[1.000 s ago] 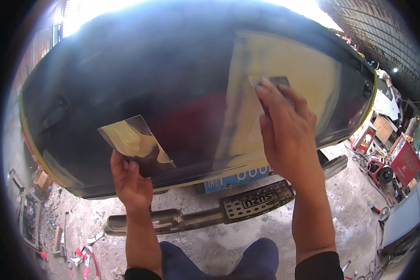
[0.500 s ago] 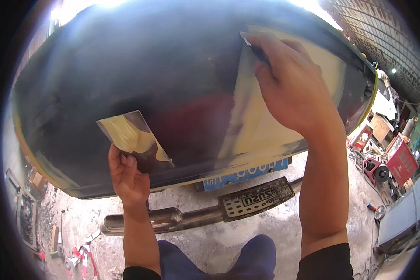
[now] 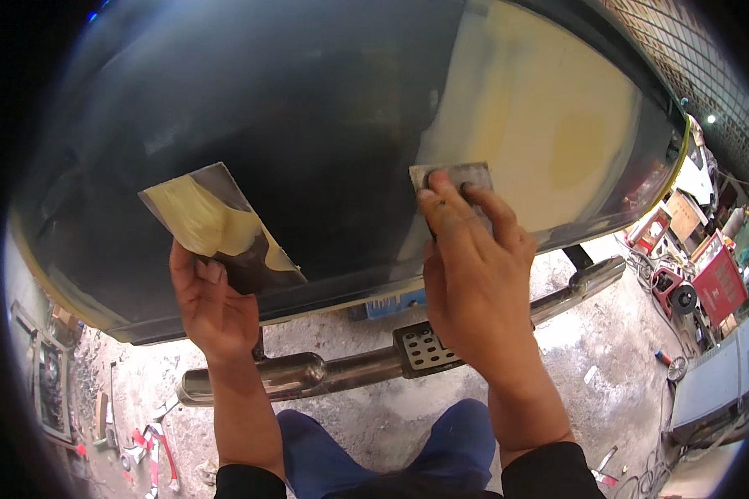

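Observation:
A dark, curved vehicle panel [image 3: 324,175] fills the view before me, with a broad patch of pale yellow body filler [image 3: 541,108] on its right half. My left hand [image 3: 216,312] pinches the lower edge of a flat mixing plate [image 3: 254,262], which carries a mound of yellow filler [image 3: 195,216]. Gripped in my right hand [image 3: 483,287] is a flat putty spreader [image 3: 477,175], its wide edge pointing up. My fingers lie across its face. The spreader is at the patch's lower left edge; whether it touches the panel there is hard to tell.
Below the panel runs a shiny tubular bumper bar [image 3: 358,370] with a perforated step plate [image 3: 424,349], partly behind my right hand. A blue licence plate [image 3: 389,305] shows above it. At right stand a red box [image 3: 718,280], a cable reel [image 3: 682,297] and a grey cabinet [image 3: 716,370].
My right hand has come down with the spreader, from the patch's upper left edge to its lower left edge. My left hand still holds the plate. The view has shifted slightly.

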`<move>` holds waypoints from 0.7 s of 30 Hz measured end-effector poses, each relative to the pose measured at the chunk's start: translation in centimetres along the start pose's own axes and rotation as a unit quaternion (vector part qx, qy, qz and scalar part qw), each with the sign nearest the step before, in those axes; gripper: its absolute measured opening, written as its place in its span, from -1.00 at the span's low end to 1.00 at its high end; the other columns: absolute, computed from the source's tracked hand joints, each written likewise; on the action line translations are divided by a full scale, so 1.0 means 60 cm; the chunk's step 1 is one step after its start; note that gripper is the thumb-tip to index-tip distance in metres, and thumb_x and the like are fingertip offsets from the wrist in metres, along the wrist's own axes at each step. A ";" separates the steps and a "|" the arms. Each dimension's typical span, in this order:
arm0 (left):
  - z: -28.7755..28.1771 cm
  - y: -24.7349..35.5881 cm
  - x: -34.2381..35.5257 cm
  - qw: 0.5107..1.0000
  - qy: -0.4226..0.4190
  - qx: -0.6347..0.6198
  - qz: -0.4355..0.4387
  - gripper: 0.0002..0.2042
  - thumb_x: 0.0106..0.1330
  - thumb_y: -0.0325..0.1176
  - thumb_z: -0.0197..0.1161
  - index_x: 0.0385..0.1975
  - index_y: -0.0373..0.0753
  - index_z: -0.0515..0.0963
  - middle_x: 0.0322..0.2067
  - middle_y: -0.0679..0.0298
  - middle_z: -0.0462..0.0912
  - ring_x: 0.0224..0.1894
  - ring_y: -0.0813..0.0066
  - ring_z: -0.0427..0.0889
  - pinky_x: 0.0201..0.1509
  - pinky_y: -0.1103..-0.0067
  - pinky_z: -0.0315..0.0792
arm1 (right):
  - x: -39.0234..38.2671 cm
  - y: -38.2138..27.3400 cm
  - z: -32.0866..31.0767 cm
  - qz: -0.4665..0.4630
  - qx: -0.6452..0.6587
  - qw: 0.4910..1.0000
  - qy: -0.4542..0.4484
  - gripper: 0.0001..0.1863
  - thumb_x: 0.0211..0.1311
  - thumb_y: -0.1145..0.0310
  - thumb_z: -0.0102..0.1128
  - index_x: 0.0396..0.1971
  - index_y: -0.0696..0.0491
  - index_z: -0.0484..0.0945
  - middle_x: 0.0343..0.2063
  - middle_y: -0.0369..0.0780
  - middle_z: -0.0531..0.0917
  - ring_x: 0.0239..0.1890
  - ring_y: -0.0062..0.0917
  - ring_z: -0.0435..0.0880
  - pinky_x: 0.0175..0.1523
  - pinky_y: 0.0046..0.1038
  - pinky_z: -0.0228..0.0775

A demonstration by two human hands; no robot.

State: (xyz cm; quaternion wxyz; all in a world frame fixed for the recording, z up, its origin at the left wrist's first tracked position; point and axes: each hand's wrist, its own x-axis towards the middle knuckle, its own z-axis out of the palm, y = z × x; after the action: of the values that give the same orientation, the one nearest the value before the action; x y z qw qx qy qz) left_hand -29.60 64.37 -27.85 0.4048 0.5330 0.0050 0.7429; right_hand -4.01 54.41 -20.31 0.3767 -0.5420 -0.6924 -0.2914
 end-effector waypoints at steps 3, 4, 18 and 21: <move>-0.009 -0.007 0.000 1.000 0.006 -0.013 -0.006 -0.51 0.51 -0.40 0.07 0.41 -0.18 0.22 0.31 0.15 0.43 0.41 0.20 0.38 0.49 0.17 0.26 | -0.031 0.001 0.024 0.000 -0.023 1.000 0.003 -0.51 0.14 0.57 0.20 0.14 0.09 0.56 0.24 -0.23 0.59 0.27 -0.23 0.44 0.20 -0.19 0.19; -0.014 -0.005 -0.001 1.000 0.008 -0.017 -0.009 -0.51 0.51 -0.40 0.07 0.41 -0.18 0.22 0.32 0.15 0.43 0.41 0.19 0.37 0.49 0.16 0.26 | -0.040 0.000 0.034 0.000 -0.022 1.000 0.009 -0.51 0.14 0.57 0.20 0.14 0.08 0.56 0.25 -0.23 0.59 0.28 -0.23 0.44 0.19 -0.19 0.19; -0.017 0.001 -0.009 0.999 -0.026 -0.045 -0.013 -0.54 0.54 -0.45 -0.02 0.42 -0.19 0.23 0.34 0.14 0.40 0.42 0.19 0.37 0.49 0.15 0.26 | -0.153 0.013 0.139 -0.017 0.001 0.999 0.030 -0.47 0.11 0.46 0.21 0.17 0.00 0.57 0.36 -0.30 0.47 0.30 -0.24 0.42 0.12 0.00 0.13; -0.019 -0.002 -0.011 0.999 0.003 -0.024 -0.027 -0.55 0.56 -0.39 0.00 0.42 -0.16 0.25 0.33 0.14 0.42 0.41 0.18 0.38 0.49 0.15 0.25 | -0.169 0.017 0.152 -0.023 -0.010 0.999 0.036 -0.50 0.13 0.45 0.21 0.15 -0.01 0.58 0.35 -0.32 0.48 0.30 -0.26 0.42 0.11 0.00 0.13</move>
State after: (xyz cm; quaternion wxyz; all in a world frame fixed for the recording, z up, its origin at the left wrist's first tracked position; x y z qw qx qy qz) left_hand -30.38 64.55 -28.95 0.4378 0.5206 0.0028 0.7330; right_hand -3.61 56.69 -33.78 0.3891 -0.5188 -0.6878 -0.3262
